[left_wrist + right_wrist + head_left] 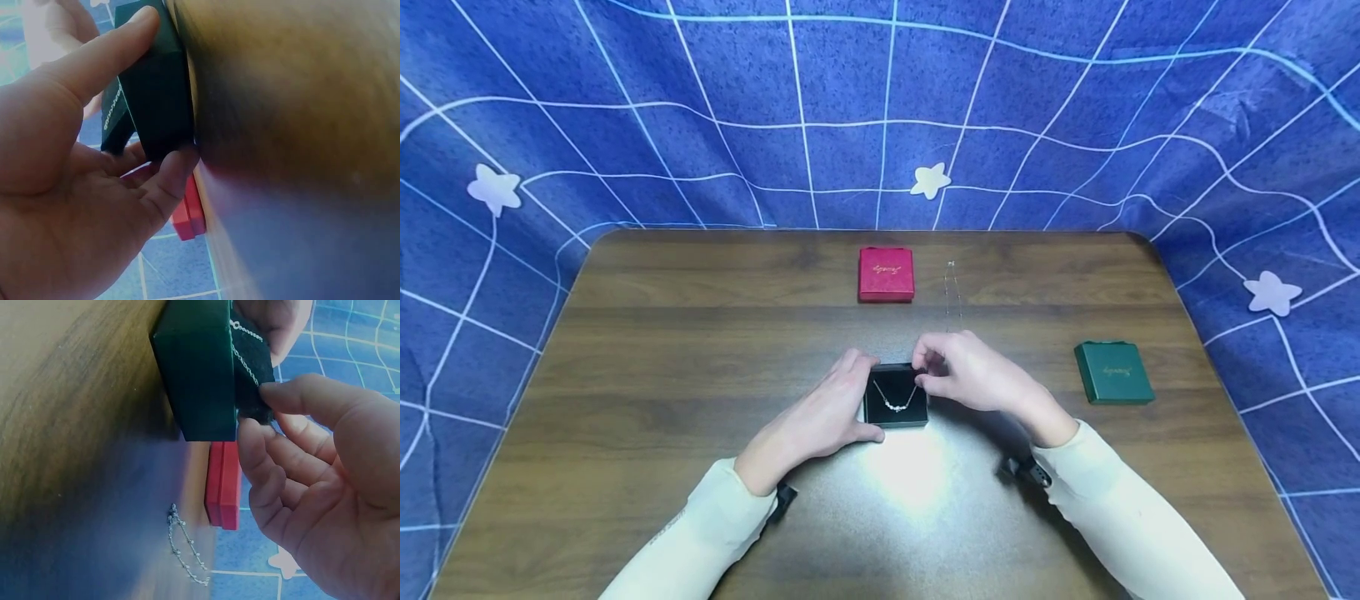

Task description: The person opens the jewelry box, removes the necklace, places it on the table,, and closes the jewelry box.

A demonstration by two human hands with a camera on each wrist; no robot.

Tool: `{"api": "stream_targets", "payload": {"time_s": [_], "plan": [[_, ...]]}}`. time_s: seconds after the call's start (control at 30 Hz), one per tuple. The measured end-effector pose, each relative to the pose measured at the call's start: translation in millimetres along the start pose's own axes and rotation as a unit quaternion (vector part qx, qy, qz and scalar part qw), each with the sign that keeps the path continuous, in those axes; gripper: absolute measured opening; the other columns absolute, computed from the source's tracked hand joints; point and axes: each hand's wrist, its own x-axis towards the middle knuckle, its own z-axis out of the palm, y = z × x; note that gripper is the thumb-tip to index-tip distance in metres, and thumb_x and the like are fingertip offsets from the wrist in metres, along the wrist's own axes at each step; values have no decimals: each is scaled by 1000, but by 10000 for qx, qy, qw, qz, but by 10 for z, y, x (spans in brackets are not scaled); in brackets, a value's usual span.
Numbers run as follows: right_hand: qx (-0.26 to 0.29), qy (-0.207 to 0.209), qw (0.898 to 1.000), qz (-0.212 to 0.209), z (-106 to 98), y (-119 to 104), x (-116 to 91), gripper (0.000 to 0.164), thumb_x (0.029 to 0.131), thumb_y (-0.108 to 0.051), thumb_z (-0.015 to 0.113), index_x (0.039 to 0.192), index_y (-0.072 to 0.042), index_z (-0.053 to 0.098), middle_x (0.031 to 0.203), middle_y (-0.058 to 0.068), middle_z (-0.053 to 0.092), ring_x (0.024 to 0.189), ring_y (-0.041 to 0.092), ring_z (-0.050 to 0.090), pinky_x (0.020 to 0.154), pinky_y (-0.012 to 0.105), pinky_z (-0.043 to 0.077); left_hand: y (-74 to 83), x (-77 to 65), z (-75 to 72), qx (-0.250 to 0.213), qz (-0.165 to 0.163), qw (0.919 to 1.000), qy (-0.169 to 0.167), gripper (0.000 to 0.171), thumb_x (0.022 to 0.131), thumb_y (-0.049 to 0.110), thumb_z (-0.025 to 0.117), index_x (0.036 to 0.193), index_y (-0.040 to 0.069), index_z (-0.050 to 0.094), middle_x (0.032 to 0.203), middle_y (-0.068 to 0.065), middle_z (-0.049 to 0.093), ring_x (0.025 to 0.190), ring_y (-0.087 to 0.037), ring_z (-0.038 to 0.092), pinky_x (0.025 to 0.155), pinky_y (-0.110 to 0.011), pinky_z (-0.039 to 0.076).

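A small dark green jewelry box (896,422) stands lidless near the middle of the table. My left hand (826,407) grips it from the left, thumb at the near side and fingers at the far corner. Inside sits a black pad (889,385) carrying a silver necklace (897,407). At the box's far right corner, my right hand (973,371) pinches the pad's edge between thumb and index finger. In the right wrist view the pad (253,369) stands tilted partly out of the box (197,369), the chain lying across its face.
A red jewelry box (886,275) with gold lettering lies at the back. Beside it a second thin chain (952,287) is laid out on the wooden table (700,333). A green box lid (1115,373) with gold lettering lies on the right.
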Motion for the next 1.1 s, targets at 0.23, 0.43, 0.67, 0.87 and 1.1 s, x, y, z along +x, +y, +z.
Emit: {"api": "stream_targets", "payload": {"time_s": [0.23, 0.43, 0.67, 0.87, 1.1], "plan": [[427, 194, 9987, 202, 11, 10, -8, 18, 90, -4, 81, 100, -12, 69, 88, -7, 71, 84, 11, 68, 79, 42, 59, 2, 4, 0, -64, -22, 10000, 29, 96, 73, 29, 100, 145, -8, 48, 133, -15, 53, 121, -27, 55, 112, -42, 46], [841, 329, 9957, 222, -9, 4, -40, 17, 89, -1, 80, 101, -7, 70, 91, -3, 74, 87, 13, 70, 82, 43, 60, -1, 7, -14, -251, -86, 9996, -15, 105, 73, 26, 101, 152, -8, 41, 140, -18, 52, 130, -30, 52, 118, -44, 40], [1040, 407, 9937, 97, -27, -10, -61, 20, 88, 1, 79, 104, -5, 69, 93, -1, 75, 88, 13, 71, 81, 39, 60, -8, 2, -24, -204, -37, 9998, -17, 99, 73, 26, 100, 148, -6, 44, 137, -17, 53, 128, -29, 52, 117, -43, 41], [1132, 609, 9917, -10, -55, -32, -54, 21, 88, 2, 79, 104, -5, 68, 93, -1, 74, 88, 14, 70, 77, 39, 59, -28, 13, -30, -138, -24, 9999, 46, 98, 72, 25, 101, 146, -7, 45, 134, -15, 53, 124, -27, 53, 115, -42, 43], [1127, 702, 9911, -52, -94, -24, -87, 25, 88, 2, 79, 108, -7, 67, 96, 0, 73, 90, 14, 69, 78, 40, 58, -21, 4, -5, -9, -41, 10000, -15, 95, 72, 28, 101, 142, -6, 48, 127, -12, 53, 116, -26, 52, 109, -41, 46]]}}
